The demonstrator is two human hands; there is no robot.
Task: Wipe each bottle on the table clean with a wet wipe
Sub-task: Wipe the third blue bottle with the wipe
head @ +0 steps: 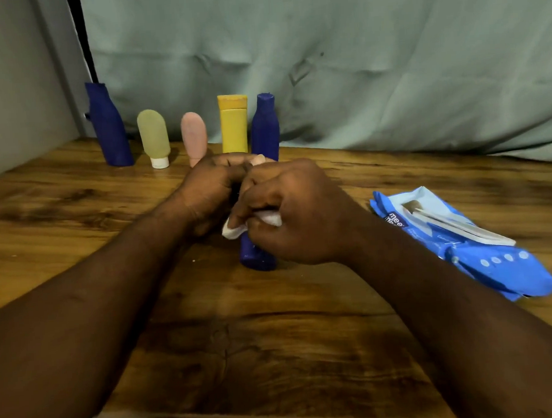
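A dark blue bottle (256,257) stands on the wooden table (277,354) at the centre, mostly hidden by my hands. My left hand (210,193) grips its upper part. My right hand (292,211) holds a white wet wipe (256,223) wrapped against the bottle's side. Along the back stand a tall blue bottle (108,125), a green tube (154,137) on its white cap, a pink tube (194,138), a yellow tube (233,124) and another blue bottle (265,127).
A blue pack of wet wipes (464,239) lies on the table to the right, its flap lifted. A pale green cloth (323,60) hangs behind the bottles. A grey wall (8,79) closes the left side.
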